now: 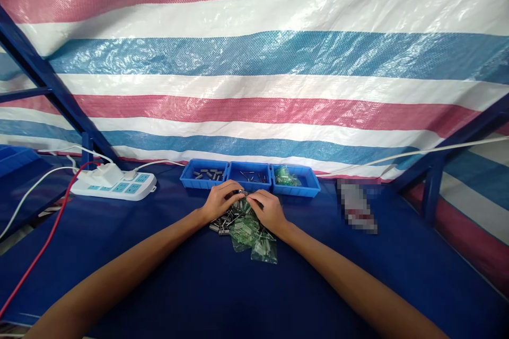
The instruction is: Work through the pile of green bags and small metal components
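Note:
My left hand [220, 200] and my right hand [269, 208] meet over a small heap on the blue table. The heap holds several small grey metal parts [223, 221] and several clear green plastic bags [254, 238]. Both hands have their fingers curled around something small at the top of the heap; what exactly sits between the fingertips is too small to tell. Just behind the hands stand three blue trays: the left tray [186, 180] with grey parts, the middle tray [234, 183] with thin pins, the right tray [312, 186] with green bags.
A white power strip [115, 186] with a plugged adapter lies at the left, with white and red cables [43, 246] trailing off the table. A blurred packet [357, 206] lies at the right. Blue frame posts and a striped tarpaulin [254, 63] stand behind.

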Tool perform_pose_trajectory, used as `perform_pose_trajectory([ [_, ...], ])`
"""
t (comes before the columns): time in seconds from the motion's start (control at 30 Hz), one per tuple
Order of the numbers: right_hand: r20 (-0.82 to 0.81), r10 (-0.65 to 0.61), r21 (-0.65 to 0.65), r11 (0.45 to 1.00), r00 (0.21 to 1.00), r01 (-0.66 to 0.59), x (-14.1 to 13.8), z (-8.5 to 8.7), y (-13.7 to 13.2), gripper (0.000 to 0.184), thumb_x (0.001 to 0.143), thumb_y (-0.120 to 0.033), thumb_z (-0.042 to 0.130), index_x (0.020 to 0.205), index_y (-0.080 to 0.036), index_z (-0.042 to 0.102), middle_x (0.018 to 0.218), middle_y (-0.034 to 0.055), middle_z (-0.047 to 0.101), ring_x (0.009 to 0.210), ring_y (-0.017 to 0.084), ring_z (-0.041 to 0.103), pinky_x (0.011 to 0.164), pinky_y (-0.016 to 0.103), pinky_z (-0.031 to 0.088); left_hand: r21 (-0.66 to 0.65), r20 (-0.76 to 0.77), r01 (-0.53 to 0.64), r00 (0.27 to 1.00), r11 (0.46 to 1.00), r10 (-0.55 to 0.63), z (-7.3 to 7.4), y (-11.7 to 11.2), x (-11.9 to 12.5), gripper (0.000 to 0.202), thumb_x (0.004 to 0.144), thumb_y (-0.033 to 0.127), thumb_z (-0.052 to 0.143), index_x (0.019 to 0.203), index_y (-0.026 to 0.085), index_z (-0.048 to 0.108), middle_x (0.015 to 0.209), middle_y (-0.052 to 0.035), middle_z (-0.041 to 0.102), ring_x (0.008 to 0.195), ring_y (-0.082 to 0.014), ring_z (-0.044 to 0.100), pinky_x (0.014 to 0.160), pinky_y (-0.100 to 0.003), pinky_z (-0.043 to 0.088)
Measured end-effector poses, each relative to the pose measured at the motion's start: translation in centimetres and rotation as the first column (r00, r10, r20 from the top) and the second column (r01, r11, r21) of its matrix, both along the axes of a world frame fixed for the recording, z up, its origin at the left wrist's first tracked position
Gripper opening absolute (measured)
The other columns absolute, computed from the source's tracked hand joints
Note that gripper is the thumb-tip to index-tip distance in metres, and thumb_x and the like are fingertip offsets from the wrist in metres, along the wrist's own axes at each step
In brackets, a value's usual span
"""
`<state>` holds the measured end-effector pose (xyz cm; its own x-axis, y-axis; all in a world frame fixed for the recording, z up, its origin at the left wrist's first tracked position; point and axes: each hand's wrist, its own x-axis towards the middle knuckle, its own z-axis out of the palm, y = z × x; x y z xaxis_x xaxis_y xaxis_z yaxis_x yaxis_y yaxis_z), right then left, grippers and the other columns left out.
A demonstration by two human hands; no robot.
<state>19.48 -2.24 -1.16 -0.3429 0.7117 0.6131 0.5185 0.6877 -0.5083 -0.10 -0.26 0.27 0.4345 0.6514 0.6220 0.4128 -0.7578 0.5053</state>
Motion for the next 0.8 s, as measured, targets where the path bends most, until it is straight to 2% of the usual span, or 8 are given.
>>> perform_pose_trajectory([
  [0.13,-0.004,-0.015,-0.022,1.000,1.000,0.015,-0.01,0.26,-0.15,0.022,0.093,-0.025,0.045,0.089,-0.018,0.065,0.078,0.0061,0.062,0.073,0.017,0.058,0.067,0.027,0.045,-0.020,0.003,-0.064,0.998,0.998,0.064,-0.13,-0.14,-0.02,0.023,0.088,0.034,0.055,0.097,0.014,0.064,0.093,-0.0072,0.066,0.055,-0.0077,0.052,0.058,-0.020,0.046],
  [0.23,-0.008,-0.006,-0.028,1.000,1.000,0.006,-0.03,0.37,-0.19,0.022,0.093,-0.025,0.044,0.090,-0.018,0.065,0.077,0.0058,0.061,0.071,0.017,0.057,0.065,0.027,0.045,-0.058,-0.022,-0.099,0.995,0.993,0.098,-0.29,-0.13,-0.07,0.024,0.088,0.035,0.054,0.100,0.016,0.064,0.081,-0.0043,0.067,0.053,-0.0080,0.053,0.056,-0.019,0.045],
  [0.33,-0.010,-0.005,-0.031,1.000,1.000,0.004,-0.05,0.37,-0.16,0.021,0.093,-0.025,0.045,0.090,-0.017,0.065,0.077,0.0056,0.060,0.069,0.016,0.056,0.064,0.026,0.044,-0.097,-0.036,-0.101,0.995,0.990,0.097,-0.40,-0.11,-0.10,0.023,0.088,0.034,0.054,0.100,0.017,0.063,0.066,-0.0001,0.064,0.050,-0.0080,0.052,0.054,-0.018,0.043],
  [0.57,-0.010,-0.006,-0.030,1.000,1.000,0.006,-0.07,0.48,-0.23,0.021,0.093,-0.025,0.044,0.090,-0.018,0.064,0.077,0.0054,0.060,0.070,0.016,0.057,0.066,0.027,0.044,-0.097,-0.071,-0.112,0.992,0.989,0.105,-0.67,0.10,-0.14,0.023,0.088,0.035,0.054,0.098,0.016,0.062,0.055,0.0037,0.056,0.048,-0.0085,0.052,0.053,-0.018,0.042],
  [0.67,-0.009,-0.011,-0.022,1.000,1.000,0.011,-0.09,0.55,-0.30,0.022,0.093,-0.025,0.044,0.091,-0.018,0.065,0.076,0.0054,0.061,0.069,0.016,0.057,0.065,0.026,0.045,-0.046,-0.045,-0.095,0.995,0.994,0.093,-0.61,0.16,-0.08,0.025,0.088,0.036,0.054,0.100,0.016,0.062,0.070,-0.0007,0.064,0.055,-0.0095,0.057,0.057,-0.019,0.045],
  [0.73,-0.011,-0.011,-0.016,1.000,1.000,0.010,-0.09,0.56,-0.31,0.023,0.093,-0.026,0.043,0.091,-0.018,0.065,0.076,0.0055,0.061,0.069,0.016,0.057,0.065,0.026,0.045,-0.010,-0.013,-0.049,0.999,0.999,0.049,-0.44,0.13,-0.02,0.025,0.090,0.035,0.052,0.102,0.016,0.063,0.086,-0.0052,0.067,0.067,-0.0118,0.061,0.065,-0.021,0.048],
  [0.8,-0.011,-0.009,-0.015,1.000,1.000,0.009,-0.08,0.55,-0.30,0.023,0.093,-0.026,0.043,0.091,-0.018,0.065,0.076,0.0054,0.061,0.068,0.016,0.057,0.065,0.026,0.045,0.013,0.005,-0.002,1.000,1.000,0.002,-0.23,0.07,0.01,0.025,0.091,0.033,0.050,0.105,0.016,0.063,0.093,-0.0076,0.067,0.078,-0.0143,0.063,0.072,-0.024,0.050],
])
